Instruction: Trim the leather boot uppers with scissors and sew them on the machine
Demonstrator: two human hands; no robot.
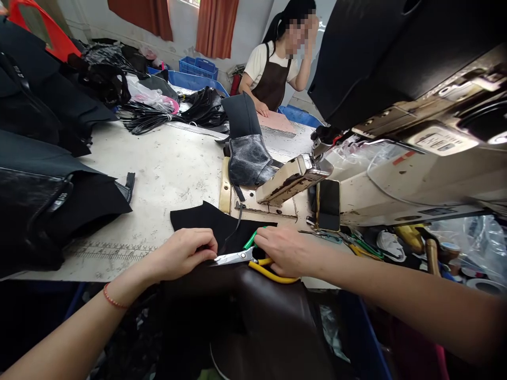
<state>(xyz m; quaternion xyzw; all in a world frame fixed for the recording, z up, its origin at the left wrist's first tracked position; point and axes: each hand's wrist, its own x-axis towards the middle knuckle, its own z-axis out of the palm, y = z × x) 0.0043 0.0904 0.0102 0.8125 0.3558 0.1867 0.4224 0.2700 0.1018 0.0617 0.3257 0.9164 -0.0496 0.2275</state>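
Observation:
My right hand (279,250) is closed round the scissors (235,257), which have one green and one yellow handle. Their blades point left, toward my left hand (190,252). That hand is pinched at the front edge of a black fabric piece (206,217), near the blade tips; what exactly lies between its fingers is too small to tell. A thin dark strip (240,216) runs up from the fabric between the hands. Behind it, a black boot-shaped upper (249,150) stands beside the sewing machine arm (283,182).
Stacks of black pieces (35,195) lie at the left. A phone (328,206) leans right of the machine (420,174), near tools and plastic bags. A ruler scale (113,250) marks the table's front. Across the table, a person (275,68) sits by a pinkish board (277,122).

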